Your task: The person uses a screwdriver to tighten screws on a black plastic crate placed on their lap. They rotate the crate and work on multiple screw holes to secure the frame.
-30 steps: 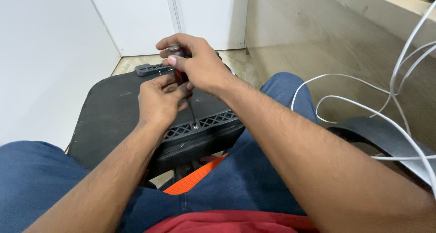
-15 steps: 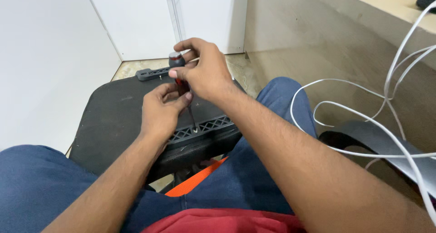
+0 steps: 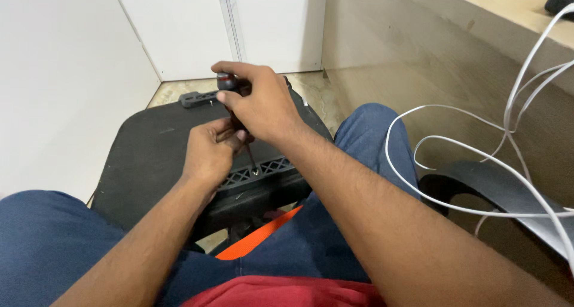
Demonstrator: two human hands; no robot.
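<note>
**Asker:** Head view looks straight down on both your hands. What have they got?

**Me:** My right hand (image 3: 263, 104) is closed round the dark, red-banded handle of a screwdriver (image 3: 230, 86), held nearly upright so its thin shaft runs down to a screw (image 3: 255, 171) in the black latticed plastic part (image 3: 263, 170). My left hand (image 3: 209, 151) sits just below the right, fingers curled and pinched at the shaft, I judge to keep the tip seated on the screw head. Both hands are shut on the tool; neither is open.

**Asker:** And where does the part lie?

**Me:** Right under my hands, at the near edge of a black padded seat (image 3: 149, 151) propped between my knees, which keeps it from sliding about.

**Asker:** What else is around?

**Me:** Beyond my right hand, at the seat's far edge, a small dark bracket (image 3: 194, 98) lies flat. Below my hands an orange strip (image 3: 257, 238) shows between my legs. Well off to the right of my right arm, white cables (image 3: 454, 142) loop over a curved black panel (image 3: 508, 193). They're clear of the tool. My own right hand hides most of the handle.
</note>
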